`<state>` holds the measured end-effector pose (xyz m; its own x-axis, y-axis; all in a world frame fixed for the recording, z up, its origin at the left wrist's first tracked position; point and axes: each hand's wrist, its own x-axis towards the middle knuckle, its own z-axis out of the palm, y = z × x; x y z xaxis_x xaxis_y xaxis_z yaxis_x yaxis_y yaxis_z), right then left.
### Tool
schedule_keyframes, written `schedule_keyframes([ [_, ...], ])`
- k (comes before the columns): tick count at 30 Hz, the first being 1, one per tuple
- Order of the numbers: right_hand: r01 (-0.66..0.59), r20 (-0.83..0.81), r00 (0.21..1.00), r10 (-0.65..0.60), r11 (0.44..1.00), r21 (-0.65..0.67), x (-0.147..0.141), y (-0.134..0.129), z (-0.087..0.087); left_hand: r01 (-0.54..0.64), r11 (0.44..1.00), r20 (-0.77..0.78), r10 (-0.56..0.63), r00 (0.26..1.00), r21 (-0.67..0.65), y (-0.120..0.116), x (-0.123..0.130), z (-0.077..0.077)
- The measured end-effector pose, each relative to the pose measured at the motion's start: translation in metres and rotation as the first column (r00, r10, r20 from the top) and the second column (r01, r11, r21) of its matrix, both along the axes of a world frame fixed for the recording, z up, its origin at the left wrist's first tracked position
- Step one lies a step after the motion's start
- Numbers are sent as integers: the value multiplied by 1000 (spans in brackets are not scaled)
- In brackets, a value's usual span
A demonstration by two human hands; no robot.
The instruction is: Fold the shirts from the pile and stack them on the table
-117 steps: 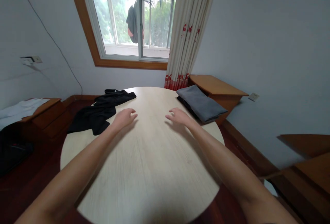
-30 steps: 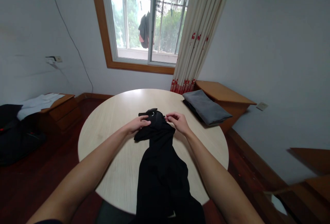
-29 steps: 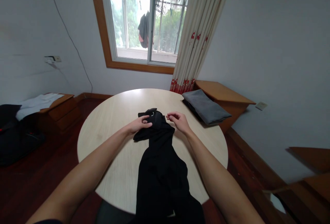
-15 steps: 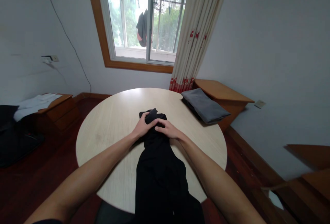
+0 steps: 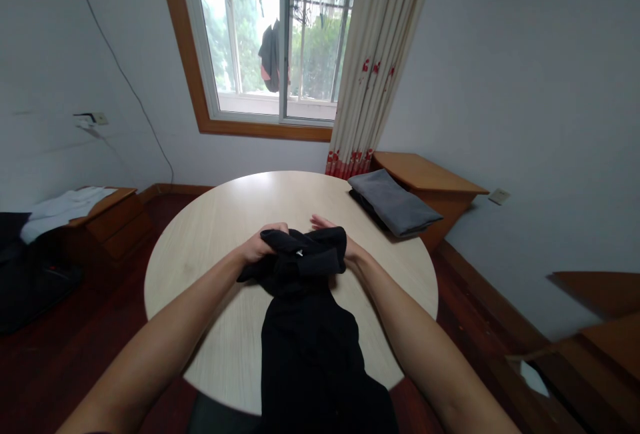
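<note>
A black garment [image 5: 310, 341] stretches from the middle of the round table toward me and over its near edge. Its far end is lifted and bunched, and a small white mark shows on the dark band there. At the left of this bunched part, my left hand [image 5: 254, 247] is closed on the cloth, its fingertips partly covered. My right hand [image 5: 323, 222] is behind the right side of the bunched end, with its fingers stretched out past the fabric. Cloth covers most of that palm.
The round pale table [image 5: 215, 241] carries a folded grey cloth [image 5: 395, 202] at its right rear edge. Behind it stands a wooden cabinet [image 5: 425, 174] beside a curtain [image 5: 373, 74]. A low wooden drawer unit [image 5: 117, 221] with white cloth on it is at left.
The far end of the garment has been lifted and spread wider, showing the band and white mark. My hands have moved apart, the left one leftward, the right one behind the cloth.
</note>
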<state>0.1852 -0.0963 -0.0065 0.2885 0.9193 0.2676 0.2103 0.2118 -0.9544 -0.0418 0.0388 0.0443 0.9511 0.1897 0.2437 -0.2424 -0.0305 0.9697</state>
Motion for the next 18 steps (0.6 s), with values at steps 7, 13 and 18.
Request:
schedule_keyframes([
  [7,51,-12,999,-51,997,-57,-4,3,2,-191,981,28,192,981,-41,27,0,-9],
  [13,473,-225,869,-441,873,117,15,6,14,-658,702,8,683,731,272,68,0,-26],
  [18,729,-281,668,-689,682,60,26,-2,23,-650,446,80,785,614,615,78,-2,-32],
])
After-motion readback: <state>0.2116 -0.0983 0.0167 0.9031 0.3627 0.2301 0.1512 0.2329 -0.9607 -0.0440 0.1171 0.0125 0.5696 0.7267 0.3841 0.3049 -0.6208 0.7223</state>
